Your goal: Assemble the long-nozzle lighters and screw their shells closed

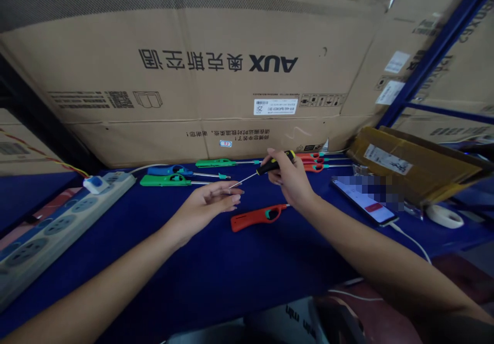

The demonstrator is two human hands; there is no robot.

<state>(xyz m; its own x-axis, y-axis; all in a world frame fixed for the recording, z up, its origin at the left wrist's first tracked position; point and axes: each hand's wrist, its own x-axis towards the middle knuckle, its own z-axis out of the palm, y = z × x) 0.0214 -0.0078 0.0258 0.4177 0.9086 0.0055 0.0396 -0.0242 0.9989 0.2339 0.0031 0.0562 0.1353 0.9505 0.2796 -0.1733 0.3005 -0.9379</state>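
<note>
In my right hand [289, 176] is a screwdriver [266, 167] with a black and yellow handle, its thin shaft slanting down to the left. The screwdriver's tip meets the curled fingers of my left hand [210, 200]; whatever small thing they may pinch is too small to make out. Below and between both hands, a red long-nosed lighter [250, 219] lies flat on the blue table [216, 277]. Behind my left hand are a blue lighter [164, 170] and a green lighter [164, 180]. Another green lighter [214, 163] lies farther back, and several red lighters [312, 168] sit beyond my right hand.
A large cardboard box [216, 91] stands along the back. On the left runs a power strip [65, 225] with a plug in it. To the right are a phone [363, 202] on a white cable, a brown package [417, 164] and a tape roll [443, 217].
</note>
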